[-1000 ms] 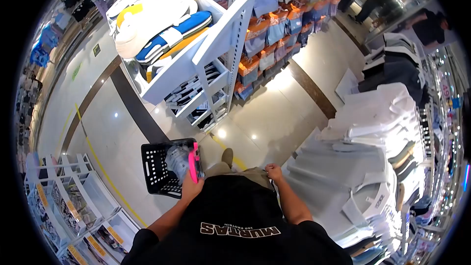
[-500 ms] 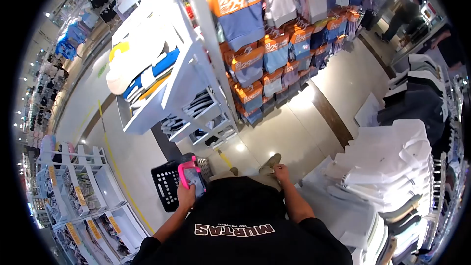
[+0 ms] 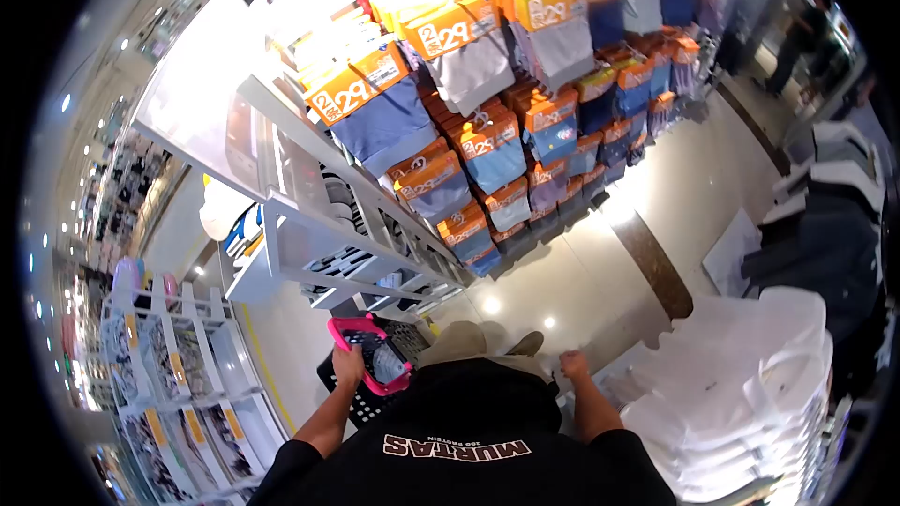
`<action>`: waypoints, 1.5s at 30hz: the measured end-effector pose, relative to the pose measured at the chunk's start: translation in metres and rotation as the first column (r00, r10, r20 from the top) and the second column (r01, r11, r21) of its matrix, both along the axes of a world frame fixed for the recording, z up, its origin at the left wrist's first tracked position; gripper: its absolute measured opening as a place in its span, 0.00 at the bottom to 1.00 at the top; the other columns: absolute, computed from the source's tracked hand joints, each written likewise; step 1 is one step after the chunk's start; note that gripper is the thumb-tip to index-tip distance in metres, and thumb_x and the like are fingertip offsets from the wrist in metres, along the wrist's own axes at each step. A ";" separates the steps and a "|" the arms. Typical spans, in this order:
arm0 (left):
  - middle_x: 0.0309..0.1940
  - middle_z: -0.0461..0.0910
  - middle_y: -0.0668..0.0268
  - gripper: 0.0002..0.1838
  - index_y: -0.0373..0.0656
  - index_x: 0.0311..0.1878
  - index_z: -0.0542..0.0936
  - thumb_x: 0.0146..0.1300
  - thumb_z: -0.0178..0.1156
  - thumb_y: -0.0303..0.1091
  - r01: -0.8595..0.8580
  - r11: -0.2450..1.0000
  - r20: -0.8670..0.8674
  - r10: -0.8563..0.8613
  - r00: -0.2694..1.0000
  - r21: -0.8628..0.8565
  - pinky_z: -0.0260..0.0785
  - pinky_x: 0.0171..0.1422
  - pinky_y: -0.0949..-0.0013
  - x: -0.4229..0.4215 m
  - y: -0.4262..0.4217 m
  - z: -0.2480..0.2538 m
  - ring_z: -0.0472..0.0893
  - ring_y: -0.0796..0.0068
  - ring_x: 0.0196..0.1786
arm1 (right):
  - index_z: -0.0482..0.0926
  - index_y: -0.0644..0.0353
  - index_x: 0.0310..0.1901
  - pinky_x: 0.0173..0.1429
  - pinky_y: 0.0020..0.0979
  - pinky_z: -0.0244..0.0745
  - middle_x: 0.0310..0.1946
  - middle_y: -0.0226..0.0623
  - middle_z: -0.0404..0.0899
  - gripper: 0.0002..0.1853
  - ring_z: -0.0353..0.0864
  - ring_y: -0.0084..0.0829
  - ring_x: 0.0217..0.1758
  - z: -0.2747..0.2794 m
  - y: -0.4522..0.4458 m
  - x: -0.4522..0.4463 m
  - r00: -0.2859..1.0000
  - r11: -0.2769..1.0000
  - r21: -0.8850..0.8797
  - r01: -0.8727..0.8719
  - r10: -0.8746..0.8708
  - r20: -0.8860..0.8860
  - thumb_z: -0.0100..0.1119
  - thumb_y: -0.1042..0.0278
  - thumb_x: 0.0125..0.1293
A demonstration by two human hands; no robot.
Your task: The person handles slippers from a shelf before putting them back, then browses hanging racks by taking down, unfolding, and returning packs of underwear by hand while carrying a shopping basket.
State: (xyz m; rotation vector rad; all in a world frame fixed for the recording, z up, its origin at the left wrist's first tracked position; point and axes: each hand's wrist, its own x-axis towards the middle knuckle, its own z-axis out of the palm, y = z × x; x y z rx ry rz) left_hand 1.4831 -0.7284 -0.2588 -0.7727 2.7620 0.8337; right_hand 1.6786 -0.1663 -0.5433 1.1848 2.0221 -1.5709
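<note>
My left hand (image 3: 349, 367) is closed round the pink handle (image 3: 343, 326) of a black shopping basket (image 3: 370, 407) with holes in its sides. The basket hangs beside my left leg, and something greyish (image 3: 386, 364) shows inside the handle's loop. On the other side, my right hand (image 3: 574, 365) is held low with its fingers curled, and nothing shows in it. It is nearest to a stack of white garments (image 3: 722, 375) on my right, without touching them.
Ahead stands a rack of packaged clothing (image 3: 487, 145) with orange price headers. White shelving (image 3: 309, 225) adjoins it. Low shelves (image 3: 178, 375) are at left, dark hanging clothes (image 3: 811, 234) at right. A person (image 3: 797, 47) stands far off. Pale tiled floor (image 3: 581, 267) runs between.
The rack and white shelving have come closer, and the stack of white garments has shifted lower. My right hand has swung outward from my leg. The pink handle has tilted, still in my left hand.
</note>
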 end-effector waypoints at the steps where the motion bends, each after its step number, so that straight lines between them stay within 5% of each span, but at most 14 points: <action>1: 0.39 0.81 0.43 0.19 0.32 0.45 0.76 0.58 0.58 0.39 -0.018 0.999 -0.011 0.018 1.000 0.036 0.70 0.55 0.48 -0.001 0.010 0.003 0.80 0.40 0.48 | 0.84 0.62 0.31 0.21 0.34 0.73 0.21 0.36 0.78 0.08 0.77 0.29 0.20 0.035 -0.001 -0.009 0.996 0.998 -0.064 -0.017 0.022 0.081 0.63 0.65 0.62; 5: 0.35 0.81 0.44 0.16 0.33 0.41 0.76 0.56 0.58 0.37 -0.066 0.997 -0.046 0.067 0.997 0.040 0.71 0.52 0.48 -0.013 0.067 0.042 0.81 0.40 0.44 | 0.84 0.63 0.37 0.22 0.34 0.75 0.22 0.37 0.79 0.10 0.78 0.29 0.21 0.053 0.008 -0.042 0.991 0.989 -0.128 -0.070 0.083 0.107 0.63 0.65 0.63; 12: 0.33 0.81 0.46 0.19 0.33 0.49 0.75 0.55 0.60 0.32 -0.152 0.940 -0.082 0.185 0.979 0.305 0.73 0.49 0.53 -0.011 0.099 -0.003 0.83 0.47 0.40 | 0.82 0.64 0.45 0.26 0.26 0.75 0.31 0.35 0.82 0.12 0.80 0.24 0.24 0.116 0.010 -0.191 0.985 0.986 -0.143 -0.082 0.058 -0.161 0.63 0.67 0.64; 15: 0.34 0.81 0.46 0.19 0.33 0.51 0.75 0.56 0.60 0.30 -0.181 0.919 -0.061 0.215 0.975 0.351 0.73 0.47 0.55 -0.008 0.119 0.007 0.83 0.49 0.39 | 0.81 0.63 0.47 0.33 0.24 0.78 0.34 0.32 0.83 0.11 0.83 0.23 0.32 0.224 -0.003 -0.290 0.910 0.977 -0.100 -0.188 0.135 -0.393 0.62 0.66 0.69; 18: 0.35 0.81 0.45 0.19 0.33 0.52 0.75 0.57 0.59 0.29 -0.213 0.904 -0.028 0.241 0.970 0.372 0.73 0.48 0.54 -0.007 0.117 0.017 0.83 0.48 0.40 | 0.79 0.66 0.50 0.41 0.25 0.77 0.37 0.33 0.83 0.12 0.80 0.22 0.35 0.319 -0.022 -0.381 0.705 0.949 -0.005 -0.315 0.231 -0.671 0.60 0.67 0.72; 19: 0.35 0.81 0.45 0.19 0.33 0.52 0.75 0.57 0.58 0.29 -0.214 0.901 -0.028 0.242 0.970 0.378 0.73 0.48 0.54 -0.005 0.115 0.016 0.83 0.48 0.40 | 0.79 0.67 0.53 0.43 0.22 0.74 0.36 0.29 0.81 0.13 0.78 0.18 0.37 0.361 -0.033 -0.406 0.633 0.899 -0.206 -0.387 0.096 -0.768 0.61 0.71 0.70; 22: 0.37 0.81 0.44 0.19 0.32 0.53 0.74 0.58 0.57 0.29 -0.138 0.934 -0.113 0.184 0.976 0.330 0.73 0.51 0.54 -0.006 0.114 0.028 0.82 0.45 0.43 | 0.76 0.67 0.59 0.52 0.22 0.74 0.43 0.32 0.82 0.18 0.80 0.20 0.46 0.481 -0.067 -0.459 0.433 0.882 -0.037 -0.470 0.194 -0.880 0.62 0.71 0.71; 26: 0.40 0.80 0.41 0.19 0.32 0.53 0.74 0.59 0.56 0.30 -0.135 0.938 -0.150 0.191 0.970 0.320 0.72 0.54 0.51 0.020 0.113 0.025 0.81 0.39 0.46 | 0.69 0.67 0.65 0.61 0.28 0.73 0.58 0.41 0.75 0.26 0.76 0.28 0.58 0.560 -0.107 -0.493 0.143 0.899 0.110 -0.424 0.187 -0.972 0.63 0.78 0.67; 30: 0.35 0.81 0.41 0.16 0.34 0.48 0.75 0.60 0.57 0.33 -0.178 0.962 -0.086 0.199 0.976 0.209 0.73 0.50 0.49 0.059 0.125 0.038 0.83 0.41 0.43 | 0.62 0.66 0.69 0.63 0.31 0.71 0.60 0.44 0.72 0.34 0.74 0.32 0.61 0.587 -0.134 -0.507 0.066 0.906 0.133 -0.402 0.173 -0.983 0.67 0.79 0.63; 35: 0.22 0.81 0.49 0.13 0.38 0.45 0.76 0.61 0.59 0.36 -0.327 0.920 0.026 0.330 0.944 0.214 0.75 0.40 0.48 0.071 0.158 0.081 0.83 0.45 0.29 | 0.66 0.65 0.62 0.59 0.28 0.73 0.54 0.40 0.75 0.26 0.76 0.27 0.55 0.578 -0.128 -0.525 0.109 0.853 0.086 -0.515 0.165 -0.980 0.67 0.78 0.65; 40: 0.37 0.82 0.40 0.17 0.42 0.48 0.76 0.60 0.62 0.41 -0.258 0.959 0.107 0.246 0.963 0.116 0.72 0.49 0.42 0.077 0.180 0.065 0.81 0.36 0.45 | 0.68 0.67 0.59 0.58 0.28 0.76 0.52 0.42 0.76 0.26 0.78 0.27 0.56 0.586 -0.117 -0.530 0.228 0.735 -0.072 -0.674 0.115 -0.967 0.69 0.80 0.63; 45: 0.36 0.83 0.44 0.16 0.45 0.48 0.76 0.61 0.60 0.43 -0.181 0.969 0.163 0.154 0.975 0.168 0.73 0.49 0.42 0.071 0.223 0.067 0.82 0.38 0.43 | 0.68 0.68 0.62 0.62 0.29 0.72 0.54 0.39 0.79 0.27 0.78 0.26 0.56 0.596 -0.114 -0.528 0.185 0.600 -0.068 -0.798 0.136 -0.973 0.69 0.77 0.64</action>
